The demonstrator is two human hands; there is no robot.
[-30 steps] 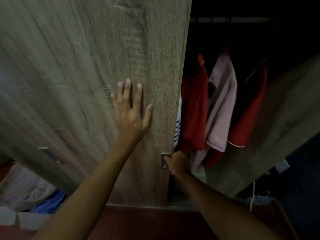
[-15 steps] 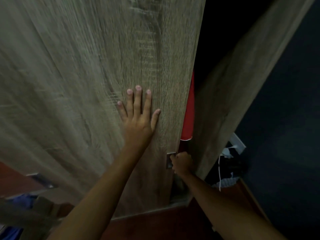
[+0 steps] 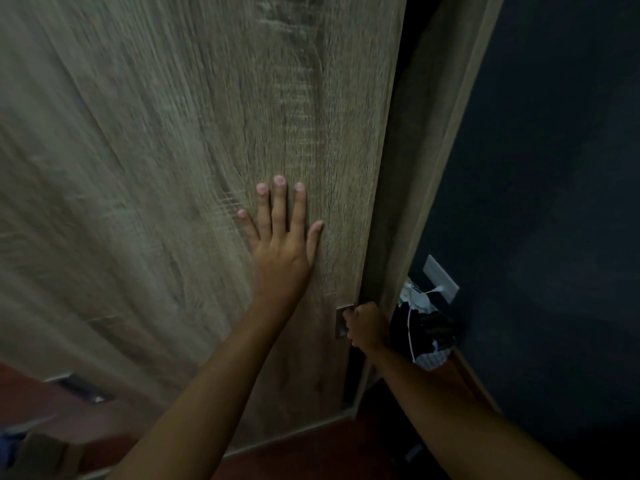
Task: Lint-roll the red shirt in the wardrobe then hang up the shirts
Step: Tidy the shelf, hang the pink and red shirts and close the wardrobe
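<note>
While the left hand [image 3: 280,251] lies flat on the grainy wooden door [image 3: 166,161], the right hand [image 3: 367,328] grips its handle [image 3: 340,323].

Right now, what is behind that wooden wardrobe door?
Past the wardrobe door only a dark sliver shows. The door, with the left hand flat on it and the right hand gripping its handle, covers whatever hangs inside.

grey-brown wood-grain wardrobe door [image 3: 173,168], dark blue wall [image 3: 554,168], white socket plate [image 3: 441,278], reddish floor [image 3: 311,448].
</note>
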